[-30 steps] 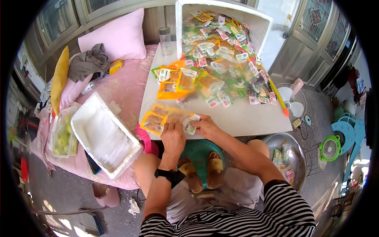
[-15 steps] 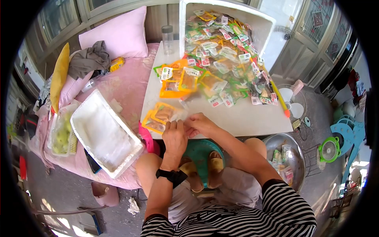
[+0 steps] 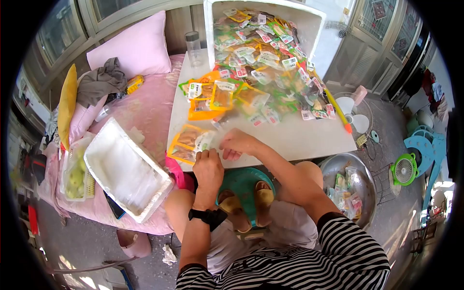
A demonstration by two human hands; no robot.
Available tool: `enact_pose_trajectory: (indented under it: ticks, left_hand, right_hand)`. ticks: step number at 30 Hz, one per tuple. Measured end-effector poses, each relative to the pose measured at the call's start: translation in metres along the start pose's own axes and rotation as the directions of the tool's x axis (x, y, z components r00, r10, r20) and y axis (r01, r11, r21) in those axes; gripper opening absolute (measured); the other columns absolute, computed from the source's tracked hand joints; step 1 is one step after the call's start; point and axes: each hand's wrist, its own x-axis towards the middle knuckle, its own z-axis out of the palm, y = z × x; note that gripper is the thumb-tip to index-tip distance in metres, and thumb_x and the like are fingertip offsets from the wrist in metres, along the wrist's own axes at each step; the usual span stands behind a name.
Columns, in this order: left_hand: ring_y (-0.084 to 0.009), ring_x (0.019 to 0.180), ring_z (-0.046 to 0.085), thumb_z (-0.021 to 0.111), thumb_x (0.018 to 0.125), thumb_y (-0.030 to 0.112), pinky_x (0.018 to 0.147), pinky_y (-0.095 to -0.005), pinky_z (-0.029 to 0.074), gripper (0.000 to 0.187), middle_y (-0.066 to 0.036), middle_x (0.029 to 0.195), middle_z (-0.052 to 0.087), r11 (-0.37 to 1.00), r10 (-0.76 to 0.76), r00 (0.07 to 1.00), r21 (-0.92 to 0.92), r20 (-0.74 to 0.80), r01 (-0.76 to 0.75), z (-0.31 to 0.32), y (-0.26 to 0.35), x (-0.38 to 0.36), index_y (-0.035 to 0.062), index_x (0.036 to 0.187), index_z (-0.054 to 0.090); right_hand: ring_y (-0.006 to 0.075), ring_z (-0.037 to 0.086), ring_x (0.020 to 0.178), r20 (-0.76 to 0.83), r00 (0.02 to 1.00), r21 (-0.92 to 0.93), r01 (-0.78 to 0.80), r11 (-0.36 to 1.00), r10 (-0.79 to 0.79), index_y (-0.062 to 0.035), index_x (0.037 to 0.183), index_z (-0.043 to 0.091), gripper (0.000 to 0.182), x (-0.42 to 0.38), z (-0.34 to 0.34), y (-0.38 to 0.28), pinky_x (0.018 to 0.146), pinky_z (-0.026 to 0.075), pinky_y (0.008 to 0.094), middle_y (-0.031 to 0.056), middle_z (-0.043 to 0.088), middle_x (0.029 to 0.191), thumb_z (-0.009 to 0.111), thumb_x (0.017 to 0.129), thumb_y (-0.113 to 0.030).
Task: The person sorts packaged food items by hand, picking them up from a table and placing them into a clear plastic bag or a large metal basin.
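Note:
My left hand (image 3: pixel 209 166) pinches the lower right edge of an orange-edged snack packet (image 3: pixel 182 142) at the table's front edge. Brown food shows through the packet's windows, and its right end is clear and whitish. Just right of that end is my right hand (image 3: pixel 239 144), apart from the left, with curled fingers that hide whatever may be in them. Beyond both hands lie more orange packets (image 3: pixel 208 112) in a small pile. Behind them, a heap of mixed snack packets (image 3: pixel 270 72) spills from a white foam box (image 3: pixel 316 30) onto the white table (image 3: pixel 299 142).
An empty-looking white foam box (image 3: pixel 121 169) rests on the pink bed at left, beside a basket of green fruit (image 3: pixel 77 179). A metal basin (image 3: pixel 369 193) with several packets stands at right. A yellow stick (image 3: pixel 336 106) lies along the table's right side. A clear bottle (image 3: pixel 194 50) stands behind.
My right hand has drawn away to the right from the left hand and the packet. My left hand still holds the packet. The whole view has shifted slightly.

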Motion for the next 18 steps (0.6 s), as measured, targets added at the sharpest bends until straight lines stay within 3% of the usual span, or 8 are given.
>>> enact_pose_trajectory:
  ticks: [3, 6, 9, 10, 13, 16, 18]
  left_hand:
    - [-0.0341, 0.075, 0.057, 0.067, 0.074, 0.012, 0.061, -0.0424, 0.049, 0.014, -0.014, 0.074, 0.057, 1.0, -0.014, 0.997, 0.017, 0.076, 0.012, 0.002, 0.002, -0.002, 0.0036, 0.079, 0.057]
    - [-0.0354, 0.077, 0.057, 0.072, 0.072, 0.016, 0.062, -0.0441, 0.048, 0.023, -0.015, 0.077, 0.058, 1.0, -0.022, 0.989, 0.02, 0.146, 0.019, 0.005, 0.003, -0.003, 0.0033, 0.084, 0.058]
    - [-0.0361, 0.078, 0.058, 0.076, 0.069, 0.02, 0.062, -0.0449, 0.048, 0.032, -0.017, 0.079, 0.058, 0.999, -0.033, 0.983, 0.048, 0.181, 0.025, 0.002, 0.006, -0.005, 0.0028, 0.09, 0.059]
    - [-0.0361, 0.078, 0.058, 0.077, 0.068, 0.021, 0.063, -0.0449, 0.048, 0.035, -0.017, 0.079, 0.058, 0.998, -0.038, 0.981, 0.062, 0.19, 0.026, 0.0, 0.007, -0.005, 0.0027, 0.093, 0.06]
    - [-0.0353, 0.076, 0.058, 0.071, 0.074, 0.016, 0.061, -0.0443, 0.049, 0.03, -0.016, 0.077, 0.059, 0.994, -0.015, 0.992, 0.105, 0.128, 0.001, -0.006, 0.013, -0.004, 0.0013, 0.098, 0.061]
    - [-0.0321, 0.074, 0.058, 0.061, 0.076, 0.007, 0.06, -0.04, 0.051, 0.027, -0.013, 0.076, 0.059, 0.98, 0.083, 0.995, 0.174, 0.061, -0.093, 0.011, 0.003, -0.007, -0.0015, 0.101, 0.061]
    - [-0.0315, 0.071, 0.058, 0.056, 0.076, 0.003, 0.058, -0.0391, 0.051, 0.026, -0.013, 0.075, 0.059, 0.981, 0.108, 0.994, 0.159, 0.025, -0.111, 0.009, 0.002, -0.005, -0.002, 0.101, 0.061]
  right_hand:
    - [0.0178, 0.063, 0.055, -0.322, 0.944, -0.073, 0.056, 0.996, -0.077, 0.0011, 0.078, 0.061, 0.028, 0.009, -0.035, 0.018, 0.047, 0.052, 0.0301, 0.0105, 0.063, 0.064, 0.06, 0.084, -0.026]
    - [0.0164, 0.062, 0.053, -0.422, 0.904, -0.192, -0.018, 0.981, -0.066, 0.0017, 0.079, 0.062, 0.034, 0.04, -0.041, 0.034, 0.046, 0.051, 0.0295, 0.0104, 0.064, 0.065, 0.064, 0.081, -0.033]
    - [0.0157, 0.061, 0.053, -0.286, 0.947, -0.101, 0.123, 0.987, -0.148, 0.0008, 0.075, 0.061, 0.034, 0.044, -0.016, 0.046, 0.045, 0.051, 0.0292, 0.0094, 0.063, 0.063, 0.068, 0.079, -0.032]
    - [0.0143, 0.058, 0.05, -0.317, 0.939, -0.058, 0.12, 0.991, -0.132, -0.0014, 0.072, 0.06, 0.028, 0.047, -0.01, 0.045, 0.043, 0.049, 0.0289, 0.0066, 0.06, 0.061, 0.071, 0.078, -0.027]
    - [0.0128, 0.054, 0.047, -0.211, 0.97, 0.355, 0.188, 0.916, -0.117, -0.0023, 0.076, 0.062, 0.024, 0.046, -0.014, 0.041, 0.042, 0.046, 0.0275, 0.0047, 0.058, 0.062, 0.073, 0.075, -0.024]
    - [0.0113, 0.05, 0.046, -0.232, 0.968, 0.48, 0.203, 0.854, -0.1, -0.0022, 0.08, 0.062, 0.024, 0.038, -0.016, 0.03, 0.043, 0.044, 0.026, 0.0044, 0.057, 0.063, 0.072, 0.077, -0.024]
    - [0.0123, 0.054, 0.049, -0.197, 0.98, 0.517, 0.101, 0.85, 0.004, -0.0008, 0.081, 0.062, 0.025, 0.016, -0.014, 0.018, 0.044, 0.045, 0.0255, 0.0064, 0.059, 0.066, 0.069, 0.079, -0.024]
